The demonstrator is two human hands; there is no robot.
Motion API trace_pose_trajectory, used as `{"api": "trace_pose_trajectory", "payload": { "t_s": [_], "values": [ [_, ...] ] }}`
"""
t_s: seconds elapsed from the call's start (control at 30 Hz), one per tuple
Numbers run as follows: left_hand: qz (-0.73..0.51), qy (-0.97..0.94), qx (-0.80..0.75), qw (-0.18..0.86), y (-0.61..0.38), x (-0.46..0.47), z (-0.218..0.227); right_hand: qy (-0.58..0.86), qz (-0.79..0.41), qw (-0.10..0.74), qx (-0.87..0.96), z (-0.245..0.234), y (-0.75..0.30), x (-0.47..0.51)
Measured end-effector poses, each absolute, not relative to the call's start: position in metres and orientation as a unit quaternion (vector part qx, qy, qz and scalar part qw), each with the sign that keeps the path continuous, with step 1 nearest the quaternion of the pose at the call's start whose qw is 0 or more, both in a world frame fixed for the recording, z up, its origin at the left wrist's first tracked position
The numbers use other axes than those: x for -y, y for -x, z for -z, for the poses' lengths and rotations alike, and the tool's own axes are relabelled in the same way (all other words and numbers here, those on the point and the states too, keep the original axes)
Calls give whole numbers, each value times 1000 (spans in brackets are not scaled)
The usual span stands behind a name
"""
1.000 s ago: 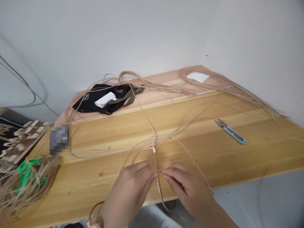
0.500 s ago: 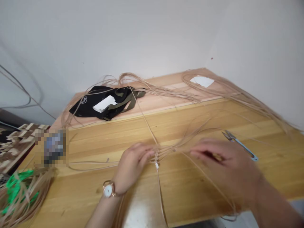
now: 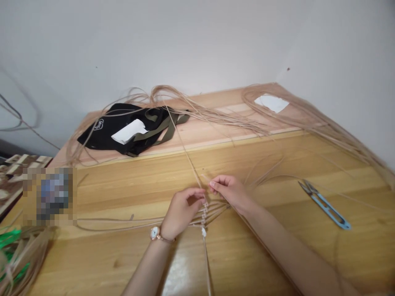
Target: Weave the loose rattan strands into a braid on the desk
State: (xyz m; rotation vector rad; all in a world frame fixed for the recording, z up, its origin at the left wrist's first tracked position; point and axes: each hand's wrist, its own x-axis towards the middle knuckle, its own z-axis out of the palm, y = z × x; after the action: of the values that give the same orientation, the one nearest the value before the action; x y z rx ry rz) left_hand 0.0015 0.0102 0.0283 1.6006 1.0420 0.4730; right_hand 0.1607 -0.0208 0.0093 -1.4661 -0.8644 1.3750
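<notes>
Left hand (image 3: 182, 212), right hand (image 3: 228, 191) (nearly touching)

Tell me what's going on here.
A person has both bare hands on pale flat strands at a wooden tabletop. Their left hand, wearing a wristwatch, is at a knotted section, while their right hand pinches a strand end just above it. Blue-handled thread snips lie to the right, and a black bag sits at the back.

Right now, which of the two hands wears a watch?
The left hand, the one at the knotted strands, wears a rose-gold wristwatch; the right hand has a bare wrist.
</notes>
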Motion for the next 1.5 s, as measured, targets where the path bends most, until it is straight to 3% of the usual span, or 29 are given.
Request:
{"api": "trace_pose_trajectory", "payload": {
  "t_s": [0.23,0.37,0.97,1.5],
  "values": [
    [-237,-646,-452,568,-7,-7,-28,523,-546,506,414,-10,-160,23],
    [-252,-654,-443,559,-8,-4,-28,460,-589,486,452,-9,-159,24],
    [-256,-637,-434,584,-4,3,-19,450,-652,568,224,-14,-156,23],
    [-243,-575,-485,612,-5,1,-23,417,-641,600,236,-20,-157,28]
  ]
}}
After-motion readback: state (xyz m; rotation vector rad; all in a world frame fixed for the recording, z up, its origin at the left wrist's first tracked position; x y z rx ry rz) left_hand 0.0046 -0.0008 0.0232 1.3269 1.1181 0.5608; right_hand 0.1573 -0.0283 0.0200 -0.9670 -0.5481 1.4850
